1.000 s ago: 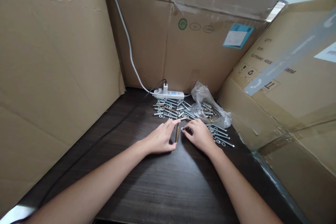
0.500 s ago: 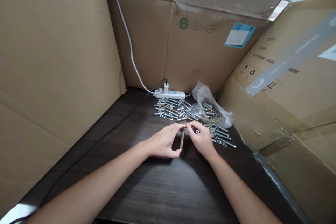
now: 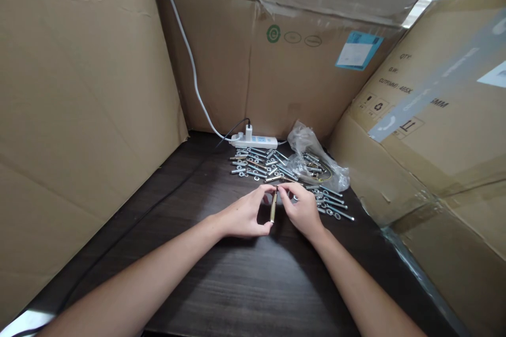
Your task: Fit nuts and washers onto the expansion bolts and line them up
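Observation:
A slim brass-coloured expansion bolt (image 3: 273,209) stands slightly tilted between my hands, above the dark table. My left hand (image 3: 247,214) spans its length, with the thumb at the lower end and the fingers at the upper end. My right hand (image 3: 299,206) pinches at the bolt's far end with thumb and forefinger. Whether a nut or washer sits between those fingertips is hidden. Just beyond the hands lie loose metal bolts and sleeves (image 3: 272,171). More long bolts (image 3: 336,202) and washers (image 3: 337,216) lie to the right of my right hand.
A white power strip (image 3: 255,141) with a plug rests at the back, its cable (image 3: 193,66) running up the cardboard. A clear plastic bag (image 3: 304,142) lies beside the hardware. A black cord (image 3: 166,197) crosses the table (image 3: 237,284) on the left. Cardboard boxes (image 3: 83,89) stand around it.
The view has shifted slightly. The fingers at the bolt's upper end have moved a little, and both hands keep their places around it.

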A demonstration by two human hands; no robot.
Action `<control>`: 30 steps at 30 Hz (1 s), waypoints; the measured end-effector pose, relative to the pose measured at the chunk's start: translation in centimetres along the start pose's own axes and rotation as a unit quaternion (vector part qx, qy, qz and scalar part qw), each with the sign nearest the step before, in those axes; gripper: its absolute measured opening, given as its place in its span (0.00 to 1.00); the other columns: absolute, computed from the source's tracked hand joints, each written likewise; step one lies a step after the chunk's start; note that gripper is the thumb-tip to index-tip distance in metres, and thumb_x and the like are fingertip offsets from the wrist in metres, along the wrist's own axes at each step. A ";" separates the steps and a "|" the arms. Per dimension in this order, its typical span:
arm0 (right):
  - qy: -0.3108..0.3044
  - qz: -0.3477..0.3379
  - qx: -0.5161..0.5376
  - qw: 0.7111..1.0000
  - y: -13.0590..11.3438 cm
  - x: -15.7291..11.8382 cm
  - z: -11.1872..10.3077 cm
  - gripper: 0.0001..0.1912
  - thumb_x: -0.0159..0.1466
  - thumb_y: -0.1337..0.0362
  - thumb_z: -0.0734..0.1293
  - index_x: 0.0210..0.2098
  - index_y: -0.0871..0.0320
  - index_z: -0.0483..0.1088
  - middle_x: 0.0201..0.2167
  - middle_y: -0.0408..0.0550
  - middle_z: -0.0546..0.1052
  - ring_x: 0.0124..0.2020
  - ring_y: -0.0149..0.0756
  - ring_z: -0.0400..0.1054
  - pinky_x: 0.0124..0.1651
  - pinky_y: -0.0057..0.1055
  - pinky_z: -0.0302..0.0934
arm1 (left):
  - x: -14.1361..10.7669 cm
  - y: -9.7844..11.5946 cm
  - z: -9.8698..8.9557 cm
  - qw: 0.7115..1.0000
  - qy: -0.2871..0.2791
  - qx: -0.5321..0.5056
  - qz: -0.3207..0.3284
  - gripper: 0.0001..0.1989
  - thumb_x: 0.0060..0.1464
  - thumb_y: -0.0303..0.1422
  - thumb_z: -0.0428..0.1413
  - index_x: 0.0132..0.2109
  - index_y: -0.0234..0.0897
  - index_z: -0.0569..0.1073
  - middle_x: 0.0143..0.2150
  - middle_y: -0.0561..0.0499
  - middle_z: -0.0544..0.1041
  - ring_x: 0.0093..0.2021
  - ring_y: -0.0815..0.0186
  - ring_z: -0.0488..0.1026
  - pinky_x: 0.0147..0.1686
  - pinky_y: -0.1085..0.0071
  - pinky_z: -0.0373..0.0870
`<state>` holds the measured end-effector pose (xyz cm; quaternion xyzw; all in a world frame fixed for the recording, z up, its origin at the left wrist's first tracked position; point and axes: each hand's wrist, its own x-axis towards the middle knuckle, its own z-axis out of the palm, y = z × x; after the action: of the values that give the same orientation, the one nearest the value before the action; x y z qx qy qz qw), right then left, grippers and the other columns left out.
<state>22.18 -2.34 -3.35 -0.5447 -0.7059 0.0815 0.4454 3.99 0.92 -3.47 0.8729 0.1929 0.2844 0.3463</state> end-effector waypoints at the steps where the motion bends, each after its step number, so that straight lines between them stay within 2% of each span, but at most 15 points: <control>1: 0.001 -0.011 -0.004 1.000 0.1 0.0 0.0 0.10 0.64 0.64 0.60 0.36 0.57 0.72 0.34 0.49 0.77 0.34 0.37 0.69 0.38 0.32 0.63 | 0.0 -0.1 0.1 1.000 0.004 -0.015 -0.005 0.40 0.43 0.28 0.58 0.61 0.40 0.49 0.55 0.44 0.63 0.49 0.61 0.66 0.51 0.62 0.67; 5: 0.001 -0.052 -0.012 0.999 0.4 0.1 -0.1 0.09 0.64 0.65 0.60 0.37 0.56 0.72 0.34 0.48 0.77 0.33 0.36 0.69 0.38 0.32 0.64 | 0.1 -0.2 0.4 0.998 0.010 -0.062 -0.022 0.45 0.44 0.28 0.58 0.65 0.40 0.43 0.55 0.43 0.62 0.47 0.62 0.67 0.50 0.63 0.67; 13: -0.012 -0.073 -0.025 0.997 0.8 -0.1 -0.1 0.07 0.62 0.67 0.62 0.37 0.56 0.72 0.32 0.46 0.77 0.30 0.34 0.69 0.37 0.31 0.64 | 0.2 -0.5 0.4 0.998 0.009 -0.057 -0.023 0.39 0.43 0.28 0.58 0.61 0.39 0.51 0.54 0.45 0.63 0.48 0.62 0.65 0.51 0.63 0.66; 18: -0.039 -0.057 -0.008 0.998 0.6 -0.1 0.0 0.05 0.61 0.68 0.63 0.34 0.57 0.71 0.28 0.45 0.75 0.30 0.33 0.68 0.36 0.30 0.63 | 0.0 -0.6 0.6 0.998 0.018 -0.011 -0.053 0.38 0.41 0.31 0.59 0.59 0.39 0.52 0.54 0.45 0.63 0.51 0.59 0.64 0.52 0.60 0.64; 23: -0.038 -0.062 -0.004 0.997 0.5 -0.1 -0.1 0.05 0.61 0.68 0.63 0.34 0.57 0.71 0.29 0.45 0.75 0.30 0.33 0.68 0.37 0.30 0.62 | -0.1 -0.4 0.6 0.995 0.013 0.050 -0.087 0.38 0.42 0.33 0.59 0.59 0.41 0.52 0.56 0.45 0.62 0.53 0.55 0.62 0.54 0.56 0.62; 30: -0.050 -0.071 -0.031 0.996 0.4 -0.1 -0.1 0.05 0.61 0.69 0.63 0.34 0.56 0.71 0.30 0.45 0.75 0.32 0.34 0.68 0.38 0.31 0.62 | 0.1 0.1 -0.2 0.990 -0.004 0.131 -0.050 0.35 0.42 0.35 0.60 0.56 0.40 0.54 0.53 0.45 0.64 0.53 0.55 0.63 0.53 0.56 0.60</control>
<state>22.53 -2.24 -3.62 -0.5016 -0.7667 0.0551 0.3970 3.96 0.97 -3.27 0.9013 0.2703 0.2354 0.2431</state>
